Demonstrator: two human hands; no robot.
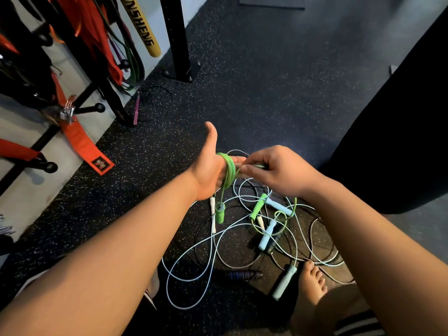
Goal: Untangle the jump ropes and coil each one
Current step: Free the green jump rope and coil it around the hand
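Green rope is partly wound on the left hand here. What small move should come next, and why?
Probably the right hand carries the green jump rope once more around the open left hand. Several turns already circle that palm, one green handle hangs below, and the other green handle lies on the floor.

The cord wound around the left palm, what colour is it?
Bright green; the head view shows the green jump rope coiled round the left hand.
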